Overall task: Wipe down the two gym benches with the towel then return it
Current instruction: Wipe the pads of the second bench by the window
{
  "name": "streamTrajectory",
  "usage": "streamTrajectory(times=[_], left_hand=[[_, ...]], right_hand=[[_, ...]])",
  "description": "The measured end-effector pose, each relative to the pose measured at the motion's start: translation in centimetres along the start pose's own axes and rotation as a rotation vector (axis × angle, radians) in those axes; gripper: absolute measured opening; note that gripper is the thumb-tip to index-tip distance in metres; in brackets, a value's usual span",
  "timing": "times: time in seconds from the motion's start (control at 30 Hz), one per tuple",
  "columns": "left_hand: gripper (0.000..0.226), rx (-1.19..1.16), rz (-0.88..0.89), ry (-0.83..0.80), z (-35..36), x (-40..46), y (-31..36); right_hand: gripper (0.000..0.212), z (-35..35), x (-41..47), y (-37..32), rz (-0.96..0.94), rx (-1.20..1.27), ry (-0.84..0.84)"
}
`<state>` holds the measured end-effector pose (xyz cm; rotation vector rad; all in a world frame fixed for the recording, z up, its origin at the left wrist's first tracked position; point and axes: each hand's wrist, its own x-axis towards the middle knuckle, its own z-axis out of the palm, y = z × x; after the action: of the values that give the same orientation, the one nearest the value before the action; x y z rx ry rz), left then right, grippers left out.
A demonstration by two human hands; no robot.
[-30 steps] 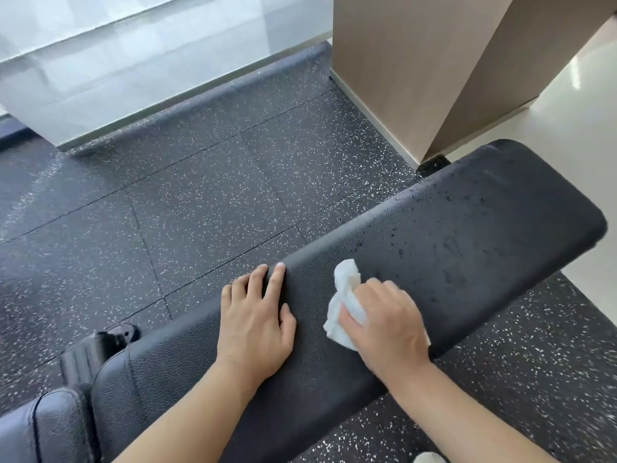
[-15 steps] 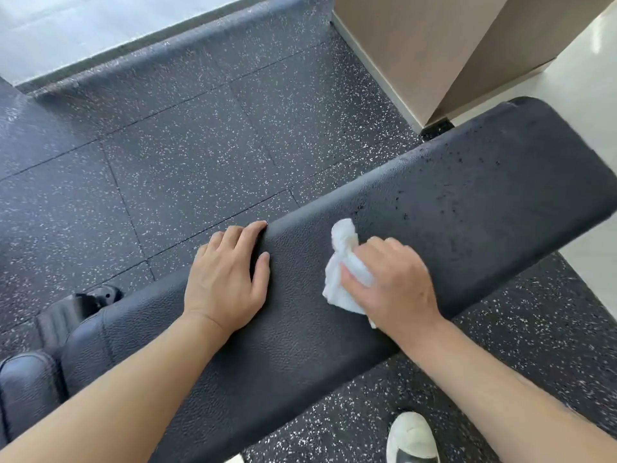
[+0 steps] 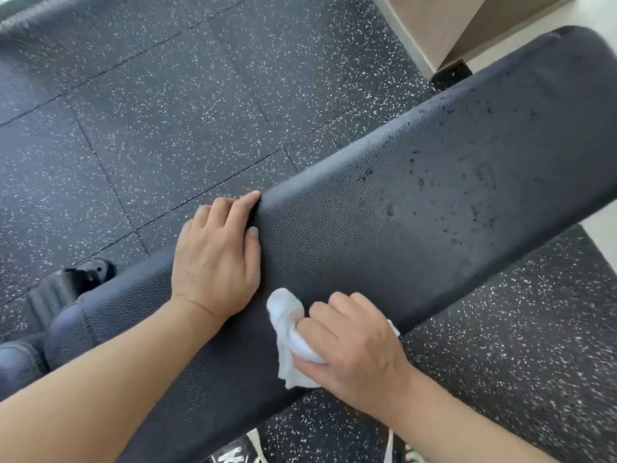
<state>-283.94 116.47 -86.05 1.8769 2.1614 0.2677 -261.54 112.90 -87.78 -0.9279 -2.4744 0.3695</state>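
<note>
A long black padded gym bench (image 3: 417,202) runs diagonally from lower left to upper right, and its far half is dotted with dark droplets. My right hand (image 3: 354,349) presses a crumpled white towel (image 3: 290,332) onto the pad near its front edge. My left hand (image 3: 217,259) lies flat on the pad, fingers curled over the far edge, just left of the towel. Only this one bench pad shows in full.
Speckled black rubber floor tiles (image 3: 167,121) surround the bench. A beige wooden column (image 3: 444,25) stands at the top right beside pale flooring. Another black pad section (image 3: 20,359) and a metal frame part (image 3: 66,289) sit at the left. My shoes (image 3: 243,452) show at the bottom.
My right hand has dragged the towel from the middle of the pad toward its near edge. My left hand has shifted further over the far edge. The view has tilted down and closer.
</note>
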Motion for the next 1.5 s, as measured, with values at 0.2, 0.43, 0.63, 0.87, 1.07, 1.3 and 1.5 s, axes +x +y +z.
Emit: streamTrajectory(times=[0.2, 0.43, 0.63, 0.87, 1.07, 1.3, 1.5], left_hand=[[0.052, -0.011, 0.000, 0.010, -0.1, 0.1, -0.1], [0.055, 0.006, -0.028, -0.042, -0.3, 0.3, 0.1], [0.053, 0.037, -0.044, -0.071, -0.2, 0.3, 0.1], [0.054, 0.017, -0.041, -0.046, -0.3, 0.3, 0.3], [0.054, 0.020, -0.052, -0.068, -0.5, 0.3, 0.3], [0.054, 0.042, -0.056, -0.064, -0.3, 0.3, 0.3], [0.054, 0.025, -0.053, -0.082, -0.2, 0.3, 0.2]], right_hand=[[0.031, -4.2, -0.3, 9.1, 0.192, -0.179, 0.119], [0.021, 1.1, 12.3, 5.8, 0.300, -0.130, 0.143], [0.022, 2.8, 17.7, 4.9, 0.344, -0.120, 0.027], [0.017, -2.5, 1.8, 4.1, 0.047, -0.022, -0.025], [0.019, -5.2, -0.4, 8.4, -0.033, -0.210, -0.063], [0.022, -0.8, 16.5, 10.9, 0.423, -0.171, 0.072], [0.037, 1.3, 14.3, 3.1, 0.315, -0.081, -0.046]])
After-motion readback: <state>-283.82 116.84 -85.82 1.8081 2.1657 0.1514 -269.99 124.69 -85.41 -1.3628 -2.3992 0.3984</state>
